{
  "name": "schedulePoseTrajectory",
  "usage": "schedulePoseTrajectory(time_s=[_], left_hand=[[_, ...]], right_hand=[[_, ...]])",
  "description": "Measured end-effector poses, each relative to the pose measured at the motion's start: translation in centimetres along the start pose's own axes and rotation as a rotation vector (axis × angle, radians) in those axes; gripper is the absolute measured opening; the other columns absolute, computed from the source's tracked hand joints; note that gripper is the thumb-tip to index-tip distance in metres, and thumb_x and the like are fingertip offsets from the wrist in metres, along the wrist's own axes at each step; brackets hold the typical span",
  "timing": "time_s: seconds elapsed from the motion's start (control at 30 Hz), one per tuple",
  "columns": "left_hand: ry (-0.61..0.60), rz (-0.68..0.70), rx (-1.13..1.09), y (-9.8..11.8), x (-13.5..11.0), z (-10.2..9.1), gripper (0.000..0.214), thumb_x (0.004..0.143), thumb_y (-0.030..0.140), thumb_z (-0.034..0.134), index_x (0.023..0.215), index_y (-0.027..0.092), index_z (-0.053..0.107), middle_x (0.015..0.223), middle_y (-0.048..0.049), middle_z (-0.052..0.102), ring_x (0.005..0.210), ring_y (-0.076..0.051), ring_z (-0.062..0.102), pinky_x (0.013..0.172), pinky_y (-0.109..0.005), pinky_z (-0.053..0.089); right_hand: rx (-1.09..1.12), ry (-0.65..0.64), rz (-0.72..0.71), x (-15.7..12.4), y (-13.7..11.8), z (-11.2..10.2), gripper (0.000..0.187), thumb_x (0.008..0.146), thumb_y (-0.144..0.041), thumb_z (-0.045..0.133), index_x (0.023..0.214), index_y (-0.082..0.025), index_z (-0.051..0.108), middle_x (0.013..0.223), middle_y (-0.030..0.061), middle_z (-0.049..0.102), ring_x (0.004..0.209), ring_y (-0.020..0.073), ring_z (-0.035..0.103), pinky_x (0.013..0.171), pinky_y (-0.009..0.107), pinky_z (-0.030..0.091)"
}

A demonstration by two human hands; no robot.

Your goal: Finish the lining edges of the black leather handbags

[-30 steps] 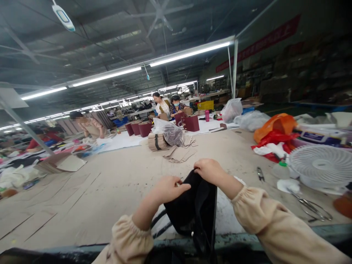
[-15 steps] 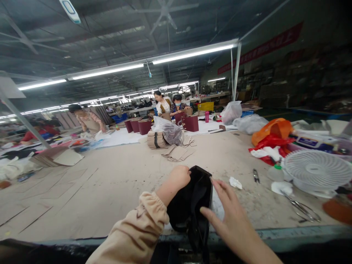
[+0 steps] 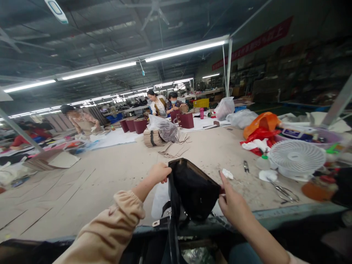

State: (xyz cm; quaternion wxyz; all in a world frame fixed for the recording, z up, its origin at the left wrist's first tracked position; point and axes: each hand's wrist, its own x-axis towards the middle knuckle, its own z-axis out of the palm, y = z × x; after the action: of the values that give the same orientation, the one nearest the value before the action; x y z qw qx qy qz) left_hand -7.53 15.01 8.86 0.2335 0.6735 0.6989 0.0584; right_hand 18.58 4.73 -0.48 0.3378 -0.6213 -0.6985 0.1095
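Observation:
A black handbag (image 3: 196, 190) stands at the table's near edge, its mouth spread wide and its dark lining showing. My left hand (image 3: 159, 173) pinches the bag's upper left rim, fingers closed on it. At the right rim, my right hand (image 3: 232, 200) grips the edge between thumb and curled fingers, with the index finger pointing up. A strap with a metal buckle (image 3: 156, 223) hangs at the bag's lower left. A white sheet (image 3: 160, 200) lies partly under the bag.
Thread snips (image 3: 245, 166), scissors (image 3: 284, 191), a crumpled tissue (image 3: 227, 173) and a white basket (image 3: 297, 157) lie to the right. Bundled card pieces (image 3: 152, 138) and maroon bags (image 3: 185, 120) stand farther back. Several co-workers work across the tables, one a person in an apron (image 3: 82, 123).
The bag's mouth has been pulled wider and turned. My left hand has moved left with its rim, and my right hand has closed on the right rim. The view has shifted slightly right.

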Motion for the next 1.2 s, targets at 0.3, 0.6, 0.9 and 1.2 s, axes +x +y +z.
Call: schedulePoseTrajectory(time_s=[0.3, 0.6, 0.9, 1.2], left_hand=[[-0.069, -0.108, -0.131, -2.5, -3.6, 0.1, 0.027, 0.078, 0.029, 0.036, 0.06, 0.015, 0.051, 0.054, -0.0054, 0.065, 0.045, -0.013, 0.059, 0.041, -0.02, 0.038], [0.254, 0.116, 0.371, -0.9, -5.5, -2.3, 0.025, 0.082, 0.034, 0.05, 0.088, 0.014, 0.063, 0.095, -0.0169, 0.067, 0.096, -0.033, 0.062, 0.082, -0.045, 0.045], [0.13, 0.777, 0.336, 2.8, 0.0, 2.4, 0.033, 0.081, 0.042, 0.063, 0.105, 0.02, 0.063, 0.103, -0.0066, 0.066, 0.099, -0.022, 0.059, 0.089, -0.032, 0.045], [0.141, 0.828, 0.375, 2.3, 1.0, 2.1, 0.026, 0.085, 0.041, 0.059, 0.075, 0.018, 0.064, 0.08, -0.0036, 0.064, 0.081, -0.017, 0.058, 0.077, -0.029, 0.043]], right_hand=[[0.268, -0.017, -0.186, 3.8, 1.2, 2.3, 0.059, 0.079, -0.022, 0.049, 0.138, -0.018, 0.043, 0.135, 0.0112, 0.053, 0.125, 0.0237, 0.048, 0.104, 0.044, 0.039], [0.322, -0.05, -0.222, 7.2, 1.4, 2.8, 0.049, 0.079, -0.033, 0.063, 0.126, -0.018, 0.057, 0.123, 0.0106, 0.062, 0.115, 0.0247, 0.058, 0.099, 0.04, 0.045], [0.408, -0.128, -0.218, 8.5, 1.3, 2.9, 0.043, 0.077, -0.038, 0.067, 0.116, -0.019, 0.066, 0.108, 0.0075, 0.07, 0.098, 0.0248, 0.066, 0.088, 0.037, 0.052], [0.401, -0.186, -0.233, 9.6, 2.2, 2.7, 0.029, 0.083, -0.041, 0.06, 0.108, -0.029, 0.07, 0.099, 0.0003, 0.073, 0.092, 0.023, 0.067, 0.081, 0.035, 0.054]])
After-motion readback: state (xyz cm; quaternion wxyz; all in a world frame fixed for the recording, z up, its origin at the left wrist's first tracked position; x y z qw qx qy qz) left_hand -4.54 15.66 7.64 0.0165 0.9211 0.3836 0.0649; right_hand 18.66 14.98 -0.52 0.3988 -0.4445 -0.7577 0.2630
